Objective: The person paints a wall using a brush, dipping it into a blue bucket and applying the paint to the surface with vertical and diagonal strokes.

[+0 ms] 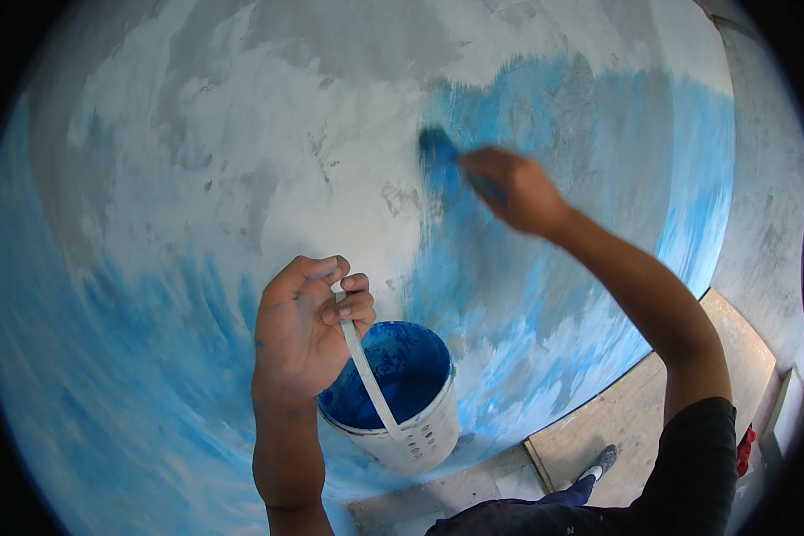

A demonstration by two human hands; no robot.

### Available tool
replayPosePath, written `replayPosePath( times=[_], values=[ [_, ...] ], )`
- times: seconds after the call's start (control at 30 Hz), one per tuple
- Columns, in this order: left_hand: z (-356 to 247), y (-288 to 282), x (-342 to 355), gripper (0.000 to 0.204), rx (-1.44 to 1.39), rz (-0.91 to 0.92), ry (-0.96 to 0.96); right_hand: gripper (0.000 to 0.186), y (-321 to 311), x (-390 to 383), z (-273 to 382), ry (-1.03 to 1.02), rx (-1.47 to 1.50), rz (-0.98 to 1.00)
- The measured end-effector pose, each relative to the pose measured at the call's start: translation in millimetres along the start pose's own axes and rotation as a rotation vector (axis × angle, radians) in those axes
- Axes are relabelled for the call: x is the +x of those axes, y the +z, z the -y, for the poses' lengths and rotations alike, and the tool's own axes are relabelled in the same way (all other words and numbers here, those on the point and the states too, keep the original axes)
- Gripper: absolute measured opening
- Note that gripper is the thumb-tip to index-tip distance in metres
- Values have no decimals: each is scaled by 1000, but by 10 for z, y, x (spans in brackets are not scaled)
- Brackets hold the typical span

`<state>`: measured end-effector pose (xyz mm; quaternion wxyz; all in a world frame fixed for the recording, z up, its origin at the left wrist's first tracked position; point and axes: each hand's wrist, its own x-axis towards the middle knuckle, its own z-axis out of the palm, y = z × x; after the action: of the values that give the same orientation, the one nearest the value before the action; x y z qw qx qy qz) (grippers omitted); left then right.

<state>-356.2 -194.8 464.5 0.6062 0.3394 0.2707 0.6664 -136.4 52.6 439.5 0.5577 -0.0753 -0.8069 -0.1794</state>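
Note:
My left hand is closed around the white strap handle of a paint bucket. The bucket is white with reddish marks on its side, and blue paint coats its inside. It hangs in front of the wall, slightly tilted toward me. Up and to the right, my right hand grips a paintbrush with blue, dark-tipped bristles. The bristles meet the wall at the left border of a blue patch. Motion blurs this hand a little, and the fingers hide most of the brush handle.
A curved wall fills most of the view, white and grey with streaky blue at the left and right. Below right lies a wooden board with my foot on it. A red item lies at the far right, near a grey wall.

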Motion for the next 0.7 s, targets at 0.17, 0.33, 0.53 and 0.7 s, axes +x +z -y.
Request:
replayPosePath(
  times=[0.17,0.33,0.53,0.7],
  values=[
    [-58,-37,-24,21,7,-38,-37,35,178,-842,555,40,241,521],
    [-59,-36,-7,23,13,-34,-73,26,-61,-86,115,104,242,238],
    [6,-94,9,24,21,-24,-11,25,-118,305,-35,83,20,-173],
    [-13,-159,-35,23,-45,-66,-4,29,431,-671,427,-111,135,277]
  ],
)
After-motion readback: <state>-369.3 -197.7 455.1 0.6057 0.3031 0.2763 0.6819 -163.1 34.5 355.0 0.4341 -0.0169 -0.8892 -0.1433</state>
